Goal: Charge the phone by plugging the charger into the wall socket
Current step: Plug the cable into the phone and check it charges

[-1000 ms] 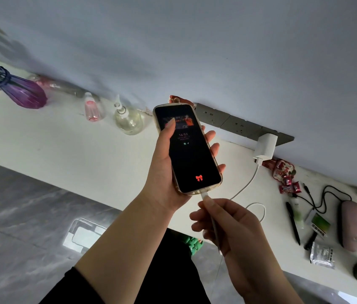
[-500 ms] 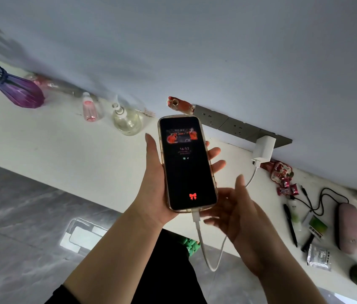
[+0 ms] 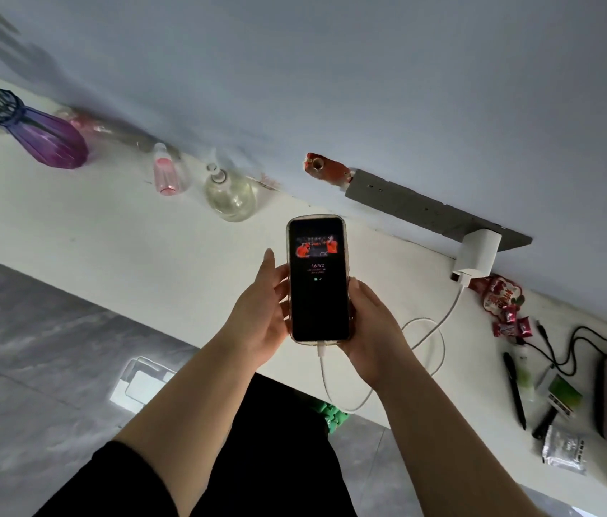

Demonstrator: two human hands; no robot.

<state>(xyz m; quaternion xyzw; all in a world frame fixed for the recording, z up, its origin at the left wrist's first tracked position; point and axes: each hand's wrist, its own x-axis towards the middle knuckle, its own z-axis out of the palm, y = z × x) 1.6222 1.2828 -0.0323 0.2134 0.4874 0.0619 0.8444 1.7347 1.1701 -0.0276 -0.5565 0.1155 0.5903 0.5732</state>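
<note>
The time 16:52 is shown on the lit lock screen of the phone point(image 3: 317, 279), under a small picture with red figures. A line of tiny writing is set just under the digits, but it cannot be read. Large white characters are printed on the red snack packet point(image 3: 499, 297) lying on the desk point(image 3: 108, 233) near the wall; they are too blurred to be made out. No other text can be read.

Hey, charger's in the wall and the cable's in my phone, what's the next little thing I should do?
Probably lay the phone flat on the white counter: the charger sits in the socket strip, its cable reaches the phone, both hands hold it.
</note>
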